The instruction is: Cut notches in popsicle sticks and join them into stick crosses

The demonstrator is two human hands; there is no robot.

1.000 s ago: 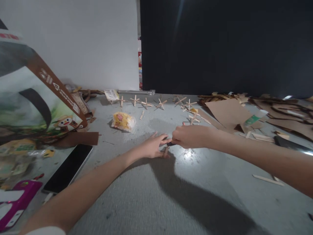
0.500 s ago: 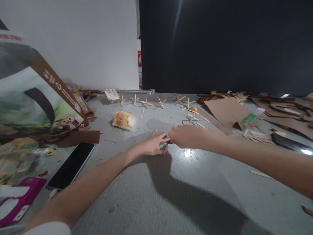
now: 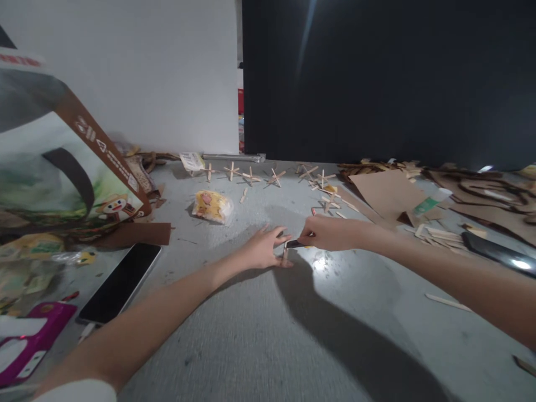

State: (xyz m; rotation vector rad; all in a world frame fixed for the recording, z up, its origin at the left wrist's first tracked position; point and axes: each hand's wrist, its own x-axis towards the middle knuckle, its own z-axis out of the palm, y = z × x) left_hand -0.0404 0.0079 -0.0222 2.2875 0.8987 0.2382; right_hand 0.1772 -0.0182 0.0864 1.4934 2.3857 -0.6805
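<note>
My left hand (image 3: 264,249) rests on the grey table, with thumb and fingers curved around a short, thin wooden stick (image 3: 285,250) that they pinch from its two ends. My right hand (image 3: 329,231) is closed on a knife with a dark, flat blade (image 3: 296,244), its tip at or very near the stick. The knife's handle is mostly hidden in the fist, though a bit of yellow shows under it. Behind the hands, several small crossed-stick pieces (image 3: 275,177) stand in a row.
A yellow wrapped packet (image 3: 211,206) lies beyond my left hand. At left are a phone (image 3: 121,283), a magenta device (image 3: 36,340) and a large printed bag (image 3: 62,162). Loose sticks (image 3: 439,237), cardboard (image 3: 387,192), a green-labelled tube (image 3: 431,202) and a black object (image 3: 498,254) lie at right.
My right hand has drawn back a little to the right, so the dark blade and the stick now show between the hands. My left hand has stayed almost in place.
</note>
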